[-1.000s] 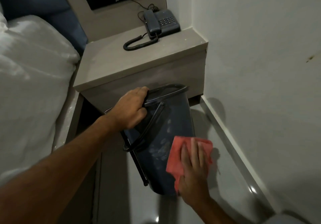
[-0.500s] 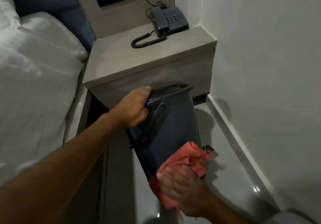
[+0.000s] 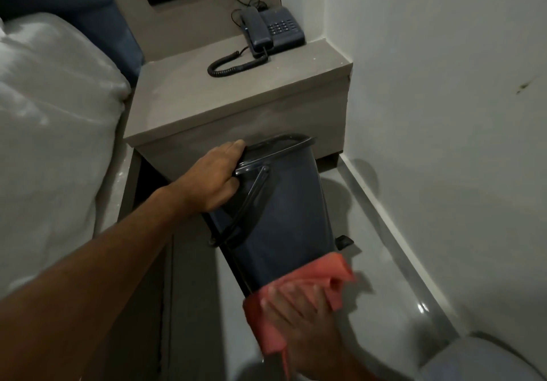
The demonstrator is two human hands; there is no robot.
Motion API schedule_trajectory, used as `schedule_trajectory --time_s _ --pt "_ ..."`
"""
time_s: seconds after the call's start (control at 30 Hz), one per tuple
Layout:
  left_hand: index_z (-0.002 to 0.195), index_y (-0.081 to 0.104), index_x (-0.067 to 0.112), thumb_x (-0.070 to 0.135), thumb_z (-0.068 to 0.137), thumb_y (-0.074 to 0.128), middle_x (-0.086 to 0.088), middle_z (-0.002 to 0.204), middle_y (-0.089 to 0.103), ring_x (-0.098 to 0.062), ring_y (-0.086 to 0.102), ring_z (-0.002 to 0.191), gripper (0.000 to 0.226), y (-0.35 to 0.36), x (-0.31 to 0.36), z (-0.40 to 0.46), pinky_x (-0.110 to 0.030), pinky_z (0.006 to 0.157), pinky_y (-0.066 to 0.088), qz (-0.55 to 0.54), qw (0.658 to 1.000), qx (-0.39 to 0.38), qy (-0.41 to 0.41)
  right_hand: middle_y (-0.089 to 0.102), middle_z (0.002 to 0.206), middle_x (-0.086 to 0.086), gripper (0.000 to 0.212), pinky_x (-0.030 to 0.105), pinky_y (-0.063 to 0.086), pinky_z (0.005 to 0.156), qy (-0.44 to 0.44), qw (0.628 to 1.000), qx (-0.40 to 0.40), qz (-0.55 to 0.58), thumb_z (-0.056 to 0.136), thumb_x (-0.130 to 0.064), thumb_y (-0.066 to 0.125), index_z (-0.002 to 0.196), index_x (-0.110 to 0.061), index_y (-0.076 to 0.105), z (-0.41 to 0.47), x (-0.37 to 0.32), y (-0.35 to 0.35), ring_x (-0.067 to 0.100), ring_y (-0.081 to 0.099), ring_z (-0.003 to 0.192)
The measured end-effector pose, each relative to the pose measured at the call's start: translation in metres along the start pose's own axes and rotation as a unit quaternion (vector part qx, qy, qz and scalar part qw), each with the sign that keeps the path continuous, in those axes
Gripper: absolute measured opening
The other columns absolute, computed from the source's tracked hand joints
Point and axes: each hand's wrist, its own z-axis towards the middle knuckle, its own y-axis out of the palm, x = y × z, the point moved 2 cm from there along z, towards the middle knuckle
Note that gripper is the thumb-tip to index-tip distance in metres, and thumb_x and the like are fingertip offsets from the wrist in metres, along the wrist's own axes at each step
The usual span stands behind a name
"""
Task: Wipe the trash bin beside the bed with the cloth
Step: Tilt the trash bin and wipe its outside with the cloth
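Grey floor (image 3: 384, 277), frame centre: tilted trash bin (image 3: 281, 218). Left hand (image 3: 216, 179) grip clamped on bin rim, arm outstretched. Right hand (image 3: 299, 315) fingers closed on cloth (image 3: 310, 277), pressing bin's lower end.

Smooth dark plastic trash bin (image 3: 281, 218), soft red cloth (image 3: 313, 274), glossy grey floor (image 3: 384, 306), matt nightstand (image 3: 207, 105).

One bin (image 3: 284, 209), one cloth (image 3: 307, 280), seemingly.

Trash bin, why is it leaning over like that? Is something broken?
Nothing looks broken. The trash bin is tilted because the left hand grips its rim, while the right hand presses the red cloth against its lower end. The only odd thing is a small dark mark on the wall.
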Motion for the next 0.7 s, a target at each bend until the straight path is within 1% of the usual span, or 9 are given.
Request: schedule_trajectory --time_s 0.1,0.2,0.27,0.33,0.43,0.5,0.57,0.63,0.7 --pt "0.123 0.042 0.000 0.012 0.070 0.047 -0.022 0.114 0.056 -0.033 0.051 0.105 0.054 -0.003 -0.004 -0.004 -0.035 0.092 0.038 -0.009 1.000 0.004 -0.006 0.017 0.166 0.009 0.078 0.064 0.011 0.118 0.134 0.985 0.098 0.039 0.085 -0.047 0.054 0.156 -0.029 0.027 0.070 0.016 -0.023 0.041 0.022 0.148" --pt "0.120 0.043 0.003 0.013 0.071 0.047 -0.018 0.109 0.056 -0.030 0.051 0.099 0.050 -0.002 0.001 -0.004 -0.032 0.085 0.038 -0.019 1.000 0.005 -0.009 0.019 0.165 0.017 0.084 0.058 0.016 0.120 0.240 0.949 0.143 0.144 0.088 -0.051 0.052 0.159 -0.026 0.015 0.121 0.060 -0.036 0.039 0.018 0.150" --pt "0.117 0.044 0.004 0.013 0.071 0.047 -0.017 0.106 0.054 -0.030 0.050 0.096 0.048 -0.001 0.005 -0.001 -0.034 0.084 0.037 -0.024 1.000 0.003 -0.011 0.017 0.166 0.009 0.081 0.055 0.021 0.121 0.289 0.921 0.142 0.220 0.093 -0.048 0.054 0.158 -0.027 0.011 0.098 0.087 -0.031 0.028 0.016 0.152" --pt "0.112 0.045 0.007 0.014 0.070 0.048 -0.016 0.101 0.053 -0.031 0.050 0.091 0.043 -0.001 0.004 -0.003 -0.037 0.080 0.038 -0.027 0.999 -0.002 -0.026 0.004 0.169 -0.008 0.072 0.056 0.025 0.120 0.307 0.912 0.074 0.261 0.100 -0.035 0.049 0.158 -0.032 0.006 0.048 0.092 -0.016 0.020 0.010 0.153" --pt "0.104 0.047 0.008 0.017 0.066 0.046 -0.016 0.095 0.054 -0.032 0.049 0.087 0.039 -0.003 0.003 -0.002 -0.037 0.075 0.036 -0.021 0.999 -0.002 -0.043 -0.006 0.167 -0.002 0.085 0.065 0.019 0.117 0.257 0.952 0.037 0.163 0.090 -0.038 0.047 0.158 -0.030 -0.002 0.010 0.053 -0.009 0.039 0.004 0.152" --pt "0.106 0.047 0.005 0.017 0.064 0.046 -0.018 0.096 0.055 -0.033 0.049 0.088 0.043 0.000 0.005 0.001 -0.039 0.079 0.038 -0.008 0.999 -0.009 -0.036 0.003 0.169 0.003 0.088 0.066 0.010 0.116 0.125 0.982 0.047 0.134 0.077 -0.046 0.052 0.157 -0.035 0.018 0.039 0.018 -0.015 0.044 0.004 0.151" --pt "0.105 0.046 0.005 0.018 0.063 0.046 -0.017 0.095 0.053 -0.033 0.048 0.088 0.044 0.002 0.007 0.003 -0.040 0.080 0.038 0.005 1.000 -0.014 -0.025 0.007 0.169 0.001 0.075 0.065 0.009 0.117 0.027 0.994 0.079 0.077 0.081 -0.039 0.053 0.153 -0.034 0.031 0.087 -0.002 -0.030 0.042 0.005 0.152" --pt "0.101 0.044 0.007 0.017 0.063 0.045 -0.014 0.092 0.050 -0.031 0.046 0.085 0.040 0.003 0.005 0.003 -0.039 0.078 0.036 0.007 1.000 -0.013 -0.023 0.011 0.168 0.003 0.066 0.064 0.011 0.118 0.052 0.991 0.118 0.038 0.088 -0.034 0.051 0.152 -0.031 0.034 0.128 0.003 -0.044 0.041 0.009 0.152" --pt "0.098 0.042 0.010 0.017 0.063 0.045 -0.011 0.091 0.047 -0.028 0.044 0.084 0.036 0.003 0.001 0.001 -0.038 0.076 0.035 0.002 1.000 -0.011 -0.018 0.016 0.165 0.010 0.074 0.065 0.015 0.117 0.122 0.983 0.129 0.034 0.085 -0.035 0.054 0.154 -0.028 0.029 0.146 0.021 -0.053 0.044 0.014 0.150"
